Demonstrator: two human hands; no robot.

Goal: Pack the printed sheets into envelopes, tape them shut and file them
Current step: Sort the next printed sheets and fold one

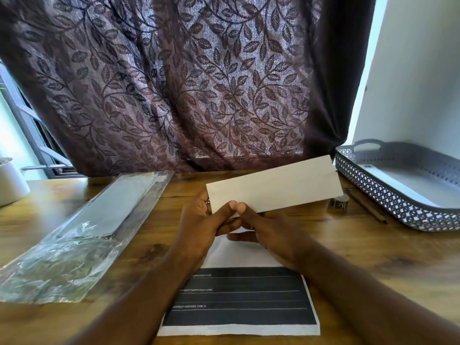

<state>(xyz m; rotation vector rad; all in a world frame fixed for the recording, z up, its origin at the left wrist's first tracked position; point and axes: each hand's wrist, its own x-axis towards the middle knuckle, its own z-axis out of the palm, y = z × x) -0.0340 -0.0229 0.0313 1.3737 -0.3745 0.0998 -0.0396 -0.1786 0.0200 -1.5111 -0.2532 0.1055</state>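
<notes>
Left hand and right hand both hold one white envelope at its near-left corner. The thumbs lie on top, side by side and touching, and the fingers are curled under it, so each hand pinches the paper. The envelope is in the air above the counter, w/ its long body going to the far right, free and a little tilted.

The printed sheet lies flat and unfolded on the counter, near the person and partly below the wrists. A plastic pack w/ more envelopes is at the left. The tape and a pencil are at the right, just beside the tray.

I think the step is to open the envelope for the sheet. Which side has the flap I cannot tell; the face towards the camera is plain.

To do it well:
- Find the flap first & lift it w/ one thumb, while the other hand keeps the body steady.
- Hold nearer to the middle, because a corner grip lets the long end hang and bend.
- The sheet looks too tall for the envelope, so prob. it needs folding before. Press the folds on the counter, edges aligned.
- Put it in w/ the folded edge first, so it does not catch.
</notes>
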